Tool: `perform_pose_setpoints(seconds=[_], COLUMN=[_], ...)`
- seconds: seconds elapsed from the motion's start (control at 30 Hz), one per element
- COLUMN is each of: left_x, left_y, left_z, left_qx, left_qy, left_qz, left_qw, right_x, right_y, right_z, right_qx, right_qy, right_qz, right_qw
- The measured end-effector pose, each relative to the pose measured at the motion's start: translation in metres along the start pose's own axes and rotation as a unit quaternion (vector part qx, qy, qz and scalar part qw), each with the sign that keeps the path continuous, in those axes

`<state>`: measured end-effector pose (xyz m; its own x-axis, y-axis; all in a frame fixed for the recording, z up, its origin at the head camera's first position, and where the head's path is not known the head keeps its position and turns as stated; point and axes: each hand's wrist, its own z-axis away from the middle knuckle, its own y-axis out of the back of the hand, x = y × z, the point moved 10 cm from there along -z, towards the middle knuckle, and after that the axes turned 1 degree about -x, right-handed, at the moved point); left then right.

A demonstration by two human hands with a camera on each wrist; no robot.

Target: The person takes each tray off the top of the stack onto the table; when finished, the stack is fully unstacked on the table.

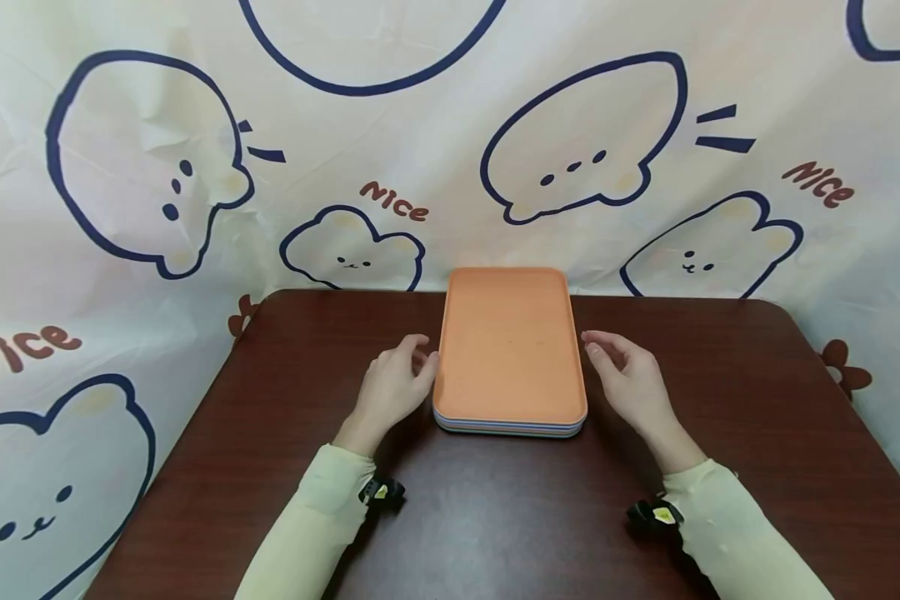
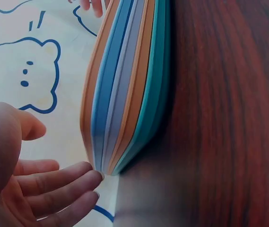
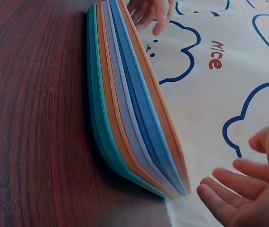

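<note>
A stack of rectangular trays stands on the table, its top an orange tray (image 1: pixel 508 350) with a raised rim. From the side, a blue tray (image 2: pixel 108 94), a lavender tray (image 2: pixel 124 85), another orange tray (image 3: pixel 110 90) and a teal tray (image 3: pixel 101 118) at the bottom show beneath it. My left hand (image 1: pixel 393 379) is at the stack's left side, fingers loosely bent; whether its fingertips touch the rims I cannot tell. At the right side is my right hand (image 1: pixel 633 379), its relaxed fingers a small gap from the trays. Neither hand holds anything.
The dark brown wooden table (image 1: pixel 510 508) lies under the stack and both arms. Behind it hangs a pale cloth (image 1: pixel 450 142) printed with blue bear outlines and the word "Nice". A small black device (image 1: pixel 654 517) sits at the right wrist, another (image 1: pixel 382 493) at the left.
</note>
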<state>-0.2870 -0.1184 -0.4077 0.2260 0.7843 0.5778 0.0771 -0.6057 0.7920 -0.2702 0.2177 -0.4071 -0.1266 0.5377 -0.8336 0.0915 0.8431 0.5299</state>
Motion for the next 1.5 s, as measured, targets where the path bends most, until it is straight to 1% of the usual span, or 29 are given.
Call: perform_pose_setpoints(seconds=[0.07,0.17,0.27,0.37,0.43,0.5,0.6,0.7,0.83,1.0,1.07,1.17,1.3,1.5], left_x=[-0.002,-0.005,-0.01,-0.013,-0.013,-0.013,-0.012,-0.014,-0.019,-0.03,-0.036,-0.046,-0.058,-0.075], left_y=[-0.003,-0.009,-0.017,-0.023,-0.025,-0.026,-0.026,-0.025,-0.024,-0.018,-0.015,-0.013,-0.013,-0.008], left_z=[-0.002,-0.006,-0.009,-0.011,-0.012,-0.013,-0.014,-0.014,-0.011,-0.009,-0.008,-0.007,-0.003,0.004], left_qx=[-0.001,-0.011,-0.03,-0.044,-0.049,-0.05,-0.046,-0.042,-0.033,-0.008,0.005,0.015,0.023,0.059], left_qy=[0.011,0.031,0.048,0.052,0.052,0.05,0.048,0.053,0.072,0.091,0.101,0.119,0.154,0.196], left_qz=[0.006,0.009,0.015,0.019,0.018,0.015,0.009,0.012,0.035,0.089,0.115,0.158,0.221,0.286], left_qw=[0.9999,0.9994,0.9983,0.9975,0.9973,0.9974,0.9977,0.9976,0.9962,0.9918,0.9882,0.9801,0.9629,0.936], right_x=[0.006,0.016,0.029,0.04,0.046,0.049,0.052,0.052,0.052,0.053,0.053,0.053,0.053,0.054], right_y=[-0.001,-0.004,-0.01,-0.017,-0.021,-0.025,-0.027,-0.029,-0.029,-0.031,-0.033,-0.035,-0.036,-0.036], right_z=[-0.002,-0.005,-0.007,-0.008,-0.009,-0.009,-0.009,-0.009,-0.01,-0.009,-0.009,-0.009,-0.01,-0.009], right_qx=[0.003,0.0,-0.008,-0.02,-0.03,-0.039,-0.047,-0.047,-0.04,-0.045,-0.052,-0.058,-0.059,-0.064], right_qy=[-0.024,-0.062,-0.098,-0.126,-0.139,-0.147,-0.148,-0.145,-0.136,-0.128,-0.126,-0.123,-0.121,-0.125], right_qz=[-0.033,-0.078,-0.111,-0.138,-0.138,-0.125,-0.096,-0.074,-0.059,-0.054,-0.051,-0.048,-0.048,-0.048], right_qw=[0.999,0.995,0.989,0.982,0.98,0.981,0.983,0.986,0.988,0.989,0.989,0.99,0.99,0.989])
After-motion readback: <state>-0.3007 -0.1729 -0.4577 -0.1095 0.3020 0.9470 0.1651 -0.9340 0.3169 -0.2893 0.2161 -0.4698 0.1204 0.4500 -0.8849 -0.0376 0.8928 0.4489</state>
